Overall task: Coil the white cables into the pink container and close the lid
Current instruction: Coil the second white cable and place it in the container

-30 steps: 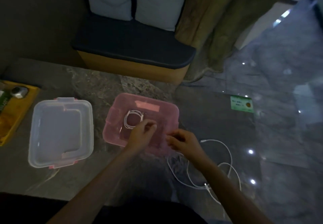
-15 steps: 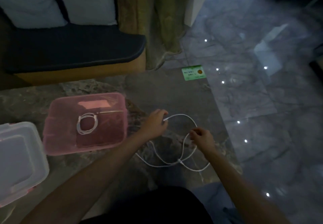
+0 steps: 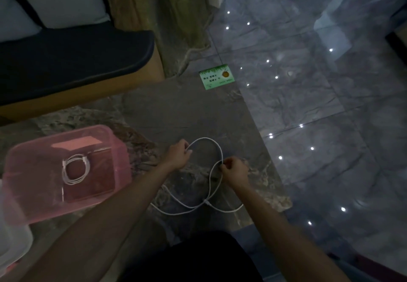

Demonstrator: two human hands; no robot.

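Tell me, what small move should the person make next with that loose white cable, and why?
Probably wind another loop. The left hand and right hand hold one loop of the loose cable, but its tail trails on the table. One coiled cable already lies in the pink container.

The clear lid (image 3: 11, 244) is cut off at the left edge; green card (image 3: 217, 79) print unreadable.
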